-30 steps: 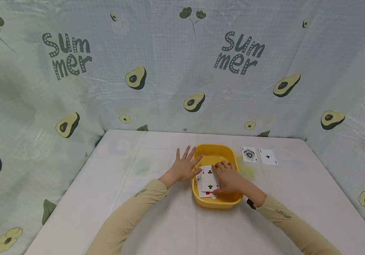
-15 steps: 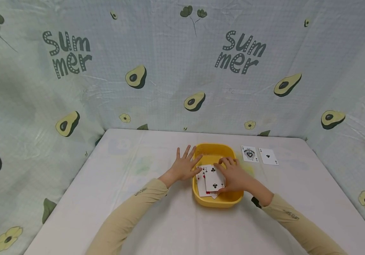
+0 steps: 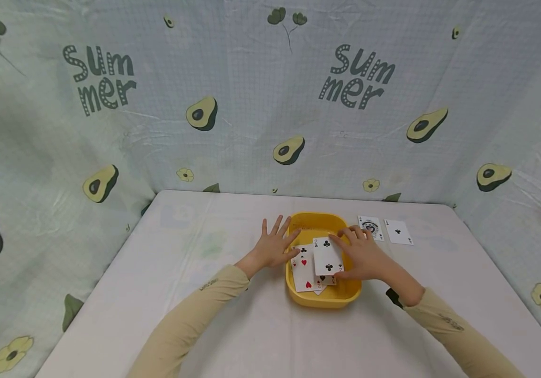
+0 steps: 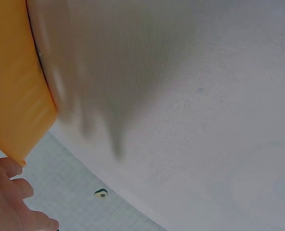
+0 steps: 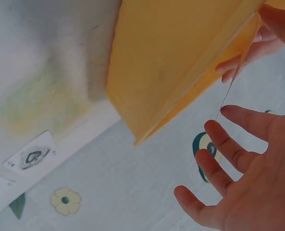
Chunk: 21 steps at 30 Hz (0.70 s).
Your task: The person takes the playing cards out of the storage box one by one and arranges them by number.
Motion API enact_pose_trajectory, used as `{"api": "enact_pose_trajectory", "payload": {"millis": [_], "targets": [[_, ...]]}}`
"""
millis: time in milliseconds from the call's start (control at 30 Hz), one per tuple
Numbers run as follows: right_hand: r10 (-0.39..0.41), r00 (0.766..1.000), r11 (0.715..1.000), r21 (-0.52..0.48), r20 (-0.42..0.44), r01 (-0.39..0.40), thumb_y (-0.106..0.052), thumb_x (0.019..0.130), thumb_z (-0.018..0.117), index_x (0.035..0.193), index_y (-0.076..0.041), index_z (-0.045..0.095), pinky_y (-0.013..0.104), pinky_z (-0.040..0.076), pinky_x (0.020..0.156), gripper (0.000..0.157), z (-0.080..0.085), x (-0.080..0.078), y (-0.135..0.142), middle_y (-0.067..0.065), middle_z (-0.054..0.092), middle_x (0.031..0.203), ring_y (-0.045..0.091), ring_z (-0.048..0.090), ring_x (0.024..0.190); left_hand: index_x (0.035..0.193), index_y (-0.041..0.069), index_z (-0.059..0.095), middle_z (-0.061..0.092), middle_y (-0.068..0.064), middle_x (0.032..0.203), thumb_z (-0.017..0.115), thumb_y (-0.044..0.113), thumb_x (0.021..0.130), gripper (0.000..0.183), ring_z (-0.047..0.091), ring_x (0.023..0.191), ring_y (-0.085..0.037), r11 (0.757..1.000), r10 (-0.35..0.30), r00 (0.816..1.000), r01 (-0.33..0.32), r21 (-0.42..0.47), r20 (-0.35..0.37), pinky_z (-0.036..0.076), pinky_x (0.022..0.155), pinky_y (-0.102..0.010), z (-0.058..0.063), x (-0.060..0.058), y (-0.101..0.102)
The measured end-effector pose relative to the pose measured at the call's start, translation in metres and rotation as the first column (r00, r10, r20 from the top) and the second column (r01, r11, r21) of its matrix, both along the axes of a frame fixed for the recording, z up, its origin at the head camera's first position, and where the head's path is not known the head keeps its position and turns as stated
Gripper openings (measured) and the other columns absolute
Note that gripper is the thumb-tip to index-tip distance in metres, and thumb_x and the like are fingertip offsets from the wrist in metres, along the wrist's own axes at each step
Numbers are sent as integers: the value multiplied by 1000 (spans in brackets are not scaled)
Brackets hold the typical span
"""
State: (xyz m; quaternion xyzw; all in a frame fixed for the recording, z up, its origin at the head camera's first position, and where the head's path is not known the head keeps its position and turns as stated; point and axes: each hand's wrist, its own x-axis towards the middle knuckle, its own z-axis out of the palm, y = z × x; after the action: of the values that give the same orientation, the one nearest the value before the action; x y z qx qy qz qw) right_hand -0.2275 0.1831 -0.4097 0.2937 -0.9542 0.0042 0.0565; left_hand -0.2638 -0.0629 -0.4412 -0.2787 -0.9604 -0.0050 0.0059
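Observation:
My right hand [image 3: 368, 260] holds a two of clubs [image 3: 325, 256] by its right side, thumb near the lower corner and fingertips at the upper one. The card is over the yellow plastic basin [image 3: 319, 303]. In the right wrist view the card [image 5: 238, 67] shows as a thin edge between thumb and index finger, above the rim. My left hand [image 3: 270, 250] has its fingers spread at the basin's left rim, the thumb reaching over it. Inside the basin lie several loose playing cards [image 3: 301, 275], a two of hearts on top, partly covered by the held card.
To the right of the basin, two cards lie face up on the white tabletop [image 3: 232, 325]: one with an ornate emblem [image 3: 371, 228], partly behind my right fingers, and an ace of clubs [image 3: 398, 232]. A printed avocado curtain [image 3: 251, 94] stands behind the table.
The two of clubs has come away from the other cards and moved right with my right hand, uncovering the two of hearts. My left hand stays in place.

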Motion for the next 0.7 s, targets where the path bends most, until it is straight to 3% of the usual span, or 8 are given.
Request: {"api": "enact_pose_trajectory", "payload": {"millis": [467, 700], "targets": [[-34, 998, 998, -51, -43, 32, -50, 64, 72, 131, -20, 44, 60, 24, 94, 78, 5, 0, 35, 7, 47, 128, 35, 33, 116, 142, 24, 25, 9, -11, 151, 30, 50, 92, 56, 6, 139, -33, 1000, 5, 1000, -5, 2, -2, 8, 104, -63, -1, -1, 0], [-54, 994, 997, -54, -91, 49, -50, 64, 72, 131, -17, 43, 58, 27, 90, 80, 5, -3, 55, 9, 48, 128, 34, 36, 110, 142, 23, 26, 9, -12, 151, 30, 49, 92, 56, 6, 139, -33, 1000, 1, 1000, -1, 6, -6, 8, 103, -63, -1, -1, 0]]}}
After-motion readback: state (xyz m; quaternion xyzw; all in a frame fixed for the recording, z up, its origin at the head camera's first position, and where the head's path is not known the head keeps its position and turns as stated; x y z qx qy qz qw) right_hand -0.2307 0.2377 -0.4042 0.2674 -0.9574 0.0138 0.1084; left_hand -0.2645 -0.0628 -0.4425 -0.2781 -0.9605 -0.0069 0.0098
